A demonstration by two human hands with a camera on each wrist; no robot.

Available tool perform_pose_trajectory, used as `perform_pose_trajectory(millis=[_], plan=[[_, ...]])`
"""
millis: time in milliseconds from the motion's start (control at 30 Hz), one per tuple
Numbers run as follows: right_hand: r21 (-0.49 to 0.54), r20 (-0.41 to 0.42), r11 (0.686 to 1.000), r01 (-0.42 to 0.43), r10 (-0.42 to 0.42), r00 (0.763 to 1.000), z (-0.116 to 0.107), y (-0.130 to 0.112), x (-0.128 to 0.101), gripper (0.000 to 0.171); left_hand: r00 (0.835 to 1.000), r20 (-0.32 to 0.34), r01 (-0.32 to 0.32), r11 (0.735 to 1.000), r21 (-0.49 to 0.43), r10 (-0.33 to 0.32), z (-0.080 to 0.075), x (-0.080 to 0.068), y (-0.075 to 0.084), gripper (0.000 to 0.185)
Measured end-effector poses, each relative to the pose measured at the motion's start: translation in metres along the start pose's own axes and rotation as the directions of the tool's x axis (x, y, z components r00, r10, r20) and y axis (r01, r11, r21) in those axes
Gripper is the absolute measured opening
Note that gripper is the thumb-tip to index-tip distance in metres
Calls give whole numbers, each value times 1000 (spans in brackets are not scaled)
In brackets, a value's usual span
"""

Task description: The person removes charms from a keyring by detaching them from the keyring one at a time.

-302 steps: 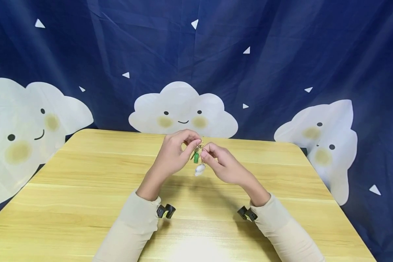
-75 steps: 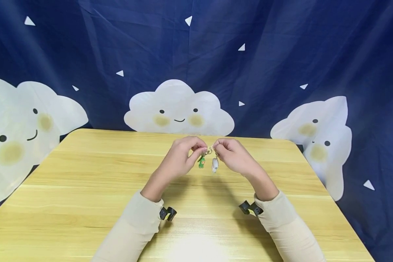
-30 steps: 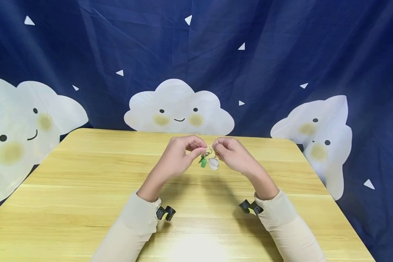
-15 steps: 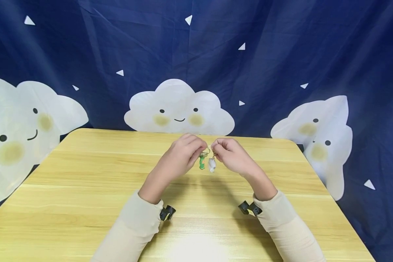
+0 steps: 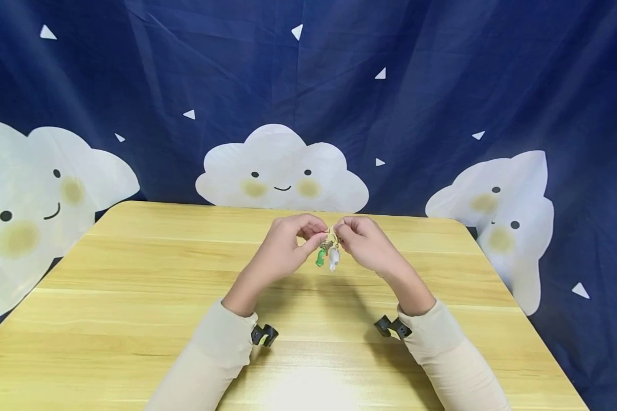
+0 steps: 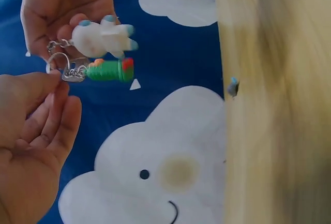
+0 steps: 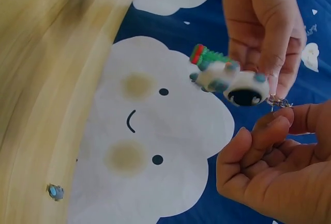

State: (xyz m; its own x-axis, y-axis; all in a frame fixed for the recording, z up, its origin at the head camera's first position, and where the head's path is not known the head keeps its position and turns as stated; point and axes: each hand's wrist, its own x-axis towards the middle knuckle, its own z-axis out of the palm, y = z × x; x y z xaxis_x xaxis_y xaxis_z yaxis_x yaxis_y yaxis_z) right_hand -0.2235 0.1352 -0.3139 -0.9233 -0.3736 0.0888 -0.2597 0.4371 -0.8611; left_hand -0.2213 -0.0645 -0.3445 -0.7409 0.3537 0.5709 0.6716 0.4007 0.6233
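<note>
The left hand (image 5: 283, 246) and right hand (image 5: 366, 246) are meeting above the middle of the table (image 5: 133, 297), fingertips almost touching. The left hand is pinching the small metal key ring (image 6: 61, 64) between thumb and forefinger, seemingly to steady it, while the right hand is pinching the chain end just beside it, curled fingers working at the link. Below the pinch, two charms are dangling freely, clear of the wood: a green charm (image 5: 320, 256) and a white charm (image 5: 334, 259), side by side and touching. Holding them raised is letting them hang out of the fingers' way. Behind the table a blue cloud backdrop (image 5: 442, 103) is hanging.
</note>
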Motion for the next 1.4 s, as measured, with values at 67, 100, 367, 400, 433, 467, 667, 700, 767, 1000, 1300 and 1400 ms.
perform_pose_trajectory(millis=[67,100,367,400,433,467,667,700,767,1000,1300,1400], plan=[[6,3,1000,-1,1,1000,0,0,0,34,999,3,52,996,-67,-52,1,0,-4,8],[6,3,1000,-1,1,1000,-1,0,0,34,997,7,75,993,-92,-75,2,-1,-5,8],[-14,-6,1000,7,-8,1000,-2,-2,-1,32,974,121,216,945,-246,-191,4,-4,-16,10],[-17,-7,1000,9,-9,1000,-2,-2,-1,32,971,138,229,934,-273,-197,4,-5,-17,10],[-19,-7,1000,10,-10,1000,-2,-3,-1,32,968,150,239,925,-296,-202,4,-5,-18,10],[-21,-8,1000,12,-12,1000,-2,-3,-2,32,966,159,247,915,-318,-206,4,-5,-19,10],[-28,-9,999,32,-32,999,-2,-1,-1,32,961,150,271,883,-382,-231,2,-6,-20,8],[-30,-9,999,36,-37,999,-2,-1,-1,32,962,140,271,882,-387,-234,2,-6,-20,8],[-33,-11,998,46,-47,999,-2,-1,-1,31,964,116,265,882,-389,-239,2,-6,-19,9],[-50,-9,997,64,-64,998,-2,-1,-1,31,992,-2,121,955,-270,-127,2,-4,-14,12],[-51,-17,997,63,-64,998,-2,0,0,31,966,-84,-230,963,144,243,0,-2,-7,4],[-44,-21,997,61,-62,998,-2,0,0,33,944,-57,-299,917,265,324,-1,-2,-5,3]])
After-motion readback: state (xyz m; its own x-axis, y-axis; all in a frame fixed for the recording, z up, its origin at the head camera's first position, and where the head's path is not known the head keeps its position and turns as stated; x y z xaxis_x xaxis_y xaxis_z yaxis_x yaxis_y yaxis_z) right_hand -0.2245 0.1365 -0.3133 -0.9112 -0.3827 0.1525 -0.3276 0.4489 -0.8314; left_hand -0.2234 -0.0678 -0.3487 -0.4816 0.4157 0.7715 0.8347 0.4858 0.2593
